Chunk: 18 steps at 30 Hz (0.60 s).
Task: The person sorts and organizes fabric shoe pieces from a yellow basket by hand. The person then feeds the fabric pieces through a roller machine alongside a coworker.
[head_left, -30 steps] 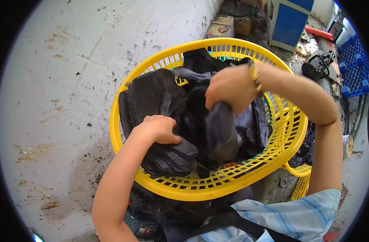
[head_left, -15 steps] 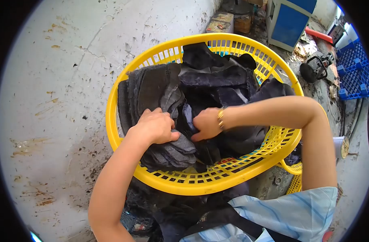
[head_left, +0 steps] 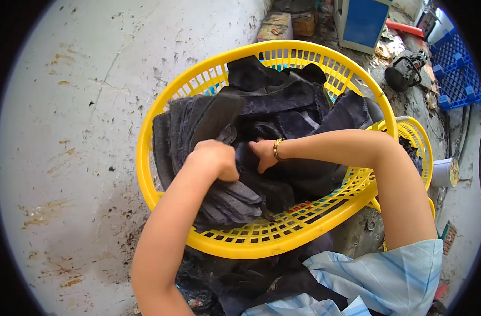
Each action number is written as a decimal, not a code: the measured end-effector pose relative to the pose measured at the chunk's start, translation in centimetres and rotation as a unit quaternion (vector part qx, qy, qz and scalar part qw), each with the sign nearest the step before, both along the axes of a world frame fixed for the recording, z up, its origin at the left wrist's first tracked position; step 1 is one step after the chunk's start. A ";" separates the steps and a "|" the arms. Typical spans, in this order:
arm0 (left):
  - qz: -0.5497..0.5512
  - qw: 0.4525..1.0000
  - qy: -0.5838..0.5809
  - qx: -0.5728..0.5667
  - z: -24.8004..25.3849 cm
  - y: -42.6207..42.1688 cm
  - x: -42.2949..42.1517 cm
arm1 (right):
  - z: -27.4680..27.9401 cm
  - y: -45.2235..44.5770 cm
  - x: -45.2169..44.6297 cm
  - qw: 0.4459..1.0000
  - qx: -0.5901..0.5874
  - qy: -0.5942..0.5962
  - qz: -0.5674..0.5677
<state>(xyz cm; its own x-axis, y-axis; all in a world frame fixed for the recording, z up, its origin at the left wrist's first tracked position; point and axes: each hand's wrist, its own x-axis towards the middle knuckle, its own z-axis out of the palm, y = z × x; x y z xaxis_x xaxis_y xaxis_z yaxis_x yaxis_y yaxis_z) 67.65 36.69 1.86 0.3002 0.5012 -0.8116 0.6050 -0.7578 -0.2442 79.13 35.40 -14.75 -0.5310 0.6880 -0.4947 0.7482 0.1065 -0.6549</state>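
Observation:
A big yellow plastic basket (head_left: 272,247) holds dark fabric pieces. My left hand (head_left: 217,159) is closed around the middle of a thick stack of dark grey fabric pieces (head_left: 232,203) on the basket's left side; its fingertips are hidden. The upper part of that stack fans out above my knuckles. Beside it, in the middle of the basket, my right hand (head_left: 262,154) reaches in with the thumb spread apart from the fingers, against the black fabric (head_left: 298,174). Some of its fingers are hidden, and no piece shows clearly in its grip. A bracelet (head_left: 277,148) circles the right wrist.
A second yellow basket (head_left: 420,137) stands behind my right arm, with a white bucket (head_left: 443,173) nearby. Further back are a blue plastic crate (head_left: 459,71), a blue and white cabinet (head_left: 364,23) and a black machine (head_left: 406,72). The stained pale floor (head_left: 77,158) spreads to the left.
My left hand has moved slightly right and closed more tightly over the fabric stack, which leans further right at its top. My right hand has risen a little, its thumb spread wider.

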 end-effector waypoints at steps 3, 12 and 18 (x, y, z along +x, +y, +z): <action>-0.075 0.992 0.095 0.033 -3.9 0.2 2.8 | 0.8 -2.1 -0.6 0.991 0.024 -0.128 0.014; -0.125 0.982 0.140 -0.036 -8.7 -1.3 0.9 | -12.8 2.7 -4.1 0.987 0.038 0.063 -0.145; -0.070 0.970 0.212 -0.100 -7.2 -0.3 0.6 | -10.1 2.3 -4.9 0.991 0.034 0.128 -0.032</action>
<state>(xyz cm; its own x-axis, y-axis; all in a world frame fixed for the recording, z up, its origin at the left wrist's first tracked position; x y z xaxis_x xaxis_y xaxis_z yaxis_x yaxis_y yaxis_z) 68.28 36.43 -5.32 -0.0286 0.2988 -0.9539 0.3698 -0.8834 -0.2878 74.24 37.67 -24.88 -0.5875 0.7513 -0.3007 0.5651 0.1150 -0.8169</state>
